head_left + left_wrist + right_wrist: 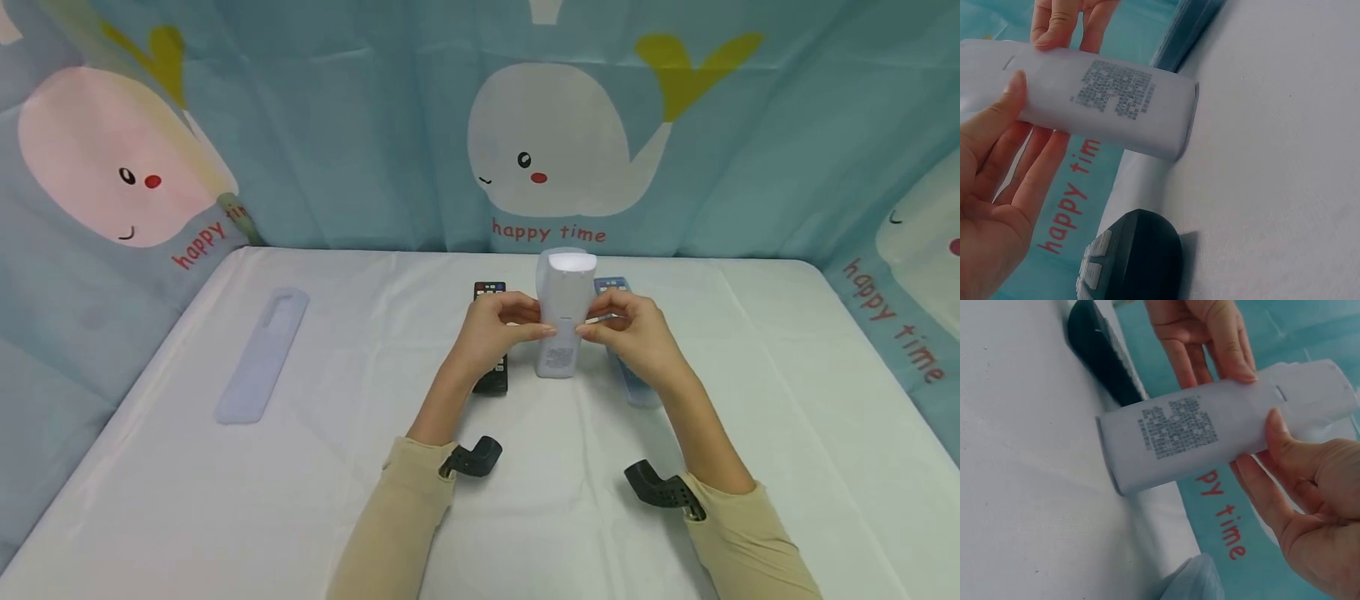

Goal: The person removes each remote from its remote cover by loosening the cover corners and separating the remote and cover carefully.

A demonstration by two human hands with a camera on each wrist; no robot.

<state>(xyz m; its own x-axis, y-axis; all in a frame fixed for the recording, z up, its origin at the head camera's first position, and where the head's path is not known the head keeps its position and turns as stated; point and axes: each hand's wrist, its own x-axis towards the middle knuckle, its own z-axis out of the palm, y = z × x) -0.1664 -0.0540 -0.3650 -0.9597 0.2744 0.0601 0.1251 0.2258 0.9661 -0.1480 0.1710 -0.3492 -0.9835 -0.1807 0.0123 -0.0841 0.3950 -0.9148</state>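
Note:
A white remote control (564,321) stands upright in the middle of the table, its back with a block of small print toward me. Pale translucent material shows along its upper left edge. My left hand (493,331) pinches its left side, thumb on the back and fingers behind. From the other side, my right hand (633,333) pinches it the same way. Both wrist views show the remote's printed back (1116,90) and the two thumbs; its front is hidden. Partly behind my left hand lies a black remote (492,382).
Partly behind my right hand lies a remote in a translucent blue cover (637,387). A flat, pale translucent sleeve (262,358) lies at the table's left. White cloth covers the table (787,400). A blue curtain with whales (375,150) hangs along its back edge.

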